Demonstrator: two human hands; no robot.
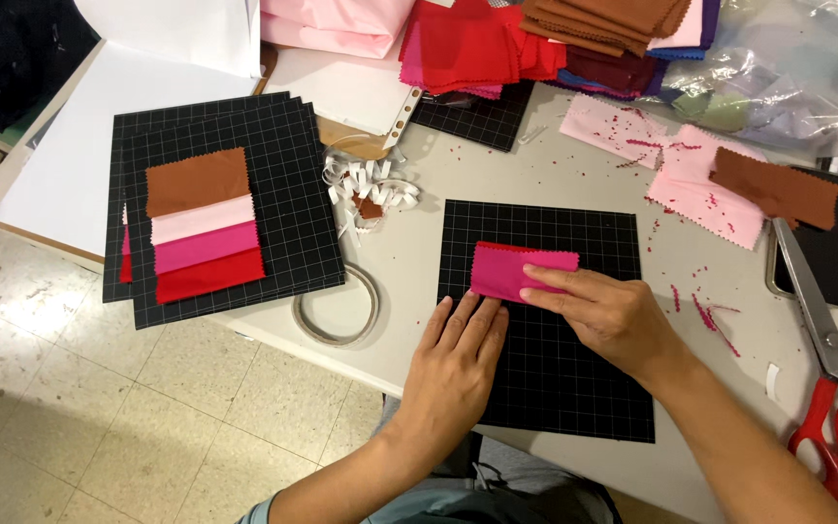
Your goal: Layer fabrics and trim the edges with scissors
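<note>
A black gridded card [574, 388] lies on the table in front of me. A magenta fabric swatch [502, 270] rests on its upper left part, with a red swatch edge showing just above it. My right hand [605, 312] presses its fingers flat on the magenta swatch. My left hand [460, 361] lies flat on the card just below the swatch, fingers together, holding nothing.
A stack of black cards [288, 175] with brown, pink, magenta and red swatches sits at the left. Red-handled scissors [831, 388] lie at the right beside a phone [831, 254] under a brown swatch. Fabric piles [497, 39], curled paper strips [370, 184] and a tape ring [337, 311] surround the card.
</note>
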